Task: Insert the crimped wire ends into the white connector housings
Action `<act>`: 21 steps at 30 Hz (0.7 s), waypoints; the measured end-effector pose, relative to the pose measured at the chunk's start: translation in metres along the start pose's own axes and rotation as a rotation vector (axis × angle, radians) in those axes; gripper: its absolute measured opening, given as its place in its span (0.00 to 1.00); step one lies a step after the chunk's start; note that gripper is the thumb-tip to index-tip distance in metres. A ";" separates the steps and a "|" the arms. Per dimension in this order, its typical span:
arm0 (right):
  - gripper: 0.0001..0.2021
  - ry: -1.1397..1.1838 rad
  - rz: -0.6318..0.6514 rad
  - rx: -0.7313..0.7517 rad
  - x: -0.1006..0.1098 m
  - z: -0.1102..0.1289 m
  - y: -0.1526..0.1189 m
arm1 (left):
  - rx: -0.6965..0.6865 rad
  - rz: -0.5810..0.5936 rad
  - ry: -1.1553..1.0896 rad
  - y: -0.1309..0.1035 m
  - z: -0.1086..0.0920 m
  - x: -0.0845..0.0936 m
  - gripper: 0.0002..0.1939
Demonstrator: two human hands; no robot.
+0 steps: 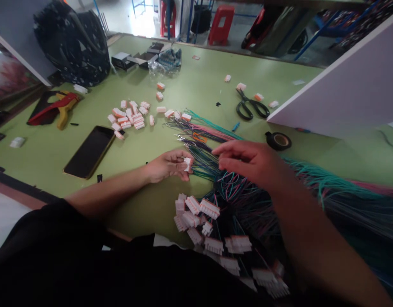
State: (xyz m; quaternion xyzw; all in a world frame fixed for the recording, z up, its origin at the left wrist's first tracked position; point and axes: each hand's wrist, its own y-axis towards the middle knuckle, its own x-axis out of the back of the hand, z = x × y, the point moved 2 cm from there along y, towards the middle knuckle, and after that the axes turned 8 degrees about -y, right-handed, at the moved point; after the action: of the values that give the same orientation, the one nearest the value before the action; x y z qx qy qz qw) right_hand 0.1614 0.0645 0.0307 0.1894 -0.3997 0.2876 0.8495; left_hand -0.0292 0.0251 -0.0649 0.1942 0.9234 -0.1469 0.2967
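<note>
My left hand [169, 166] is closed on a small white connector housing [187, 164], pinched at the fingertips beside the wires. Above the wire bundle [203, 160] hovers my right hand [247, 162], thumb and fingers apart with nothing visible between them. Stripped or crimped wire ends point left, near the left fingers. Green, pink and dark wires run off to the right under my right forearm. Below the hands, several white-and-orange connectors [209, 209] hang on wires in a cluster. Loose connectors [129, 115] lie in a pile beyond my left hand.
A phone [89, 152] lies left of my left hand, with red-yellow pliers [60, 106] behind it. Black scissors [250, 105] and a roll of black tape [278, 140] sit beyond my right hand. A white panel [346, 81] stands at right, a dark bag [73, 42] at back left.
</note>
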 end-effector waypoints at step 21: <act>0.07 -0.357 -0.187 -0.005 -0.043 -0.010 0.003 | 0.007 -0.013 0.016 0.000 -0.002 -0.002 0.13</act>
State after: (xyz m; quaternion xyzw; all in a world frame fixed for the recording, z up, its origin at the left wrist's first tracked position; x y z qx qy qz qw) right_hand 0.1430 0.0577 -0.0090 0.2714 -0.5255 0.1684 0.7885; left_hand -0.0290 0.0251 -0.0624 0.1902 0.9264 -0.1504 0.2879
